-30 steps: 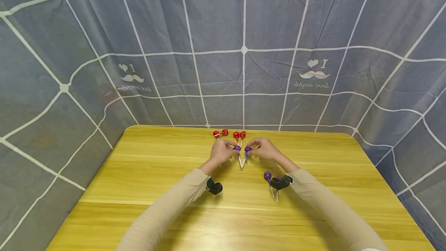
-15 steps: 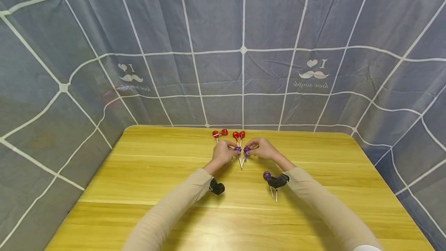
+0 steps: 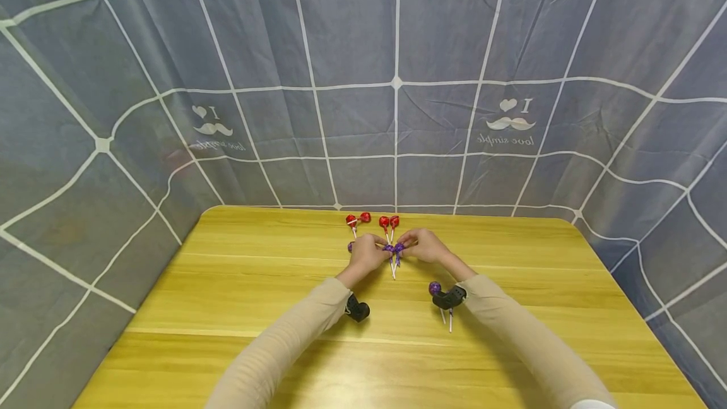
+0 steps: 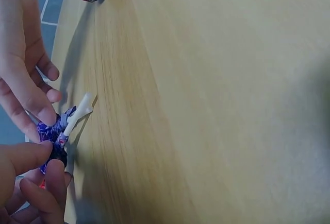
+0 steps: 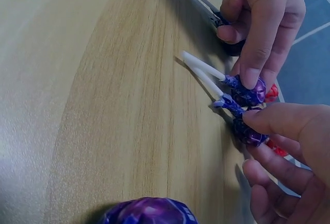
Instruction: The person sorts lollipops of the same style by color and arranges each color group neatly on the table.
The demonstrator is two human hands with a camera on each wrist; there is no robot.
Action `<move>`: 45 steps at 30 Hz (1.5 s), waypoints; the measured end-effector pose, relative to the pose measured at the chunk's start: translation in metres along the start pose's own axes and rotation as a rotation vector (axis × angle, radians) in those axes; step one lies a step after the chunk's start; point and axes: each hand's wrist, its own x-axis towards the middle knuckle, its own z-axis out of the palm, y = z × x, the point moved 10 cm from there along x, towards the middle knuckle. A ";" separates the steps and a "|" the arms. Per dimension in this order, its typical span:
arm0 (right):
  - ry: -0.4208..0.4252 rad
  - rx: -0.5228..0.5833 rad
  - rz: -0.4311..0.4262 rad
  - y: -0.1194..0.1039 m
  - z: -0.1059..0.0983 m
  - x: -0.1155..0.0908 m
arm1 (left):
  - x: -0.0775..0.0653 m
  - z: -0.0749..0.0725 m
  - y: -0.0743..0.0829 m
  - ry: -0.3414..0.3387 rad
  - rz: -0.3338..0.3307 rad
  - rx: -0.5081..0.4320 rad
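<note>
My left hand [image 3: 366, 254] pinches the wrapped head of a purple lollipop [image 5: 248, 91] between thumb and fingers. Opposite it, my right hand [image 3: 427, 247] pinches a second purple lollipop [image 5: 250, 132] by its head. The two heads lie side by side, touching or nearly so, and their white sticks [image 5: 198, 69] converge at the ends toward me, low over the wooden table [image 3: 272, 283]. In the left wrist view, fingers cover much of both heads. Just beyond them, two red lollipops [image 3: 389, 222] lie with sticks pointing toward the purple ones.
Two more red lollipops [image 3: 358, 218] lie at the back, left of centre. Another purple lollipop [image 3: 350, 247] is partly hidden by my left hand. Under my right wrist lie further purple lollipops [image 3: 434, 288], partly covered by the wrist camera [image 3: 449, 298]. A grey curtain [image 3: 363, 118] hangs behind.
Both hands have drawn closer together, bringing the two purple lollipop heads side by side. The left hand shifted slightly right, uncovering a purple head on its left. The red lollipops stayed put.
</note>
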 end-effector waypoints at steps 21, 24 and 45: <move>0.003 0.013 -0.003 0.003 0.002 -0.003 | 0.000 0.003 0.005 -0.001 0.042 0.125; 0.001 0.018 0.001 0.002 0.001 -0.004 | 0.000 0.003 0.005 -0.009 0.038 0.120; 0.003 0.059 0.008 0.006 -0.002 -0.009 | -0.004 -0.002 0.007 -0.034 0.024 0.175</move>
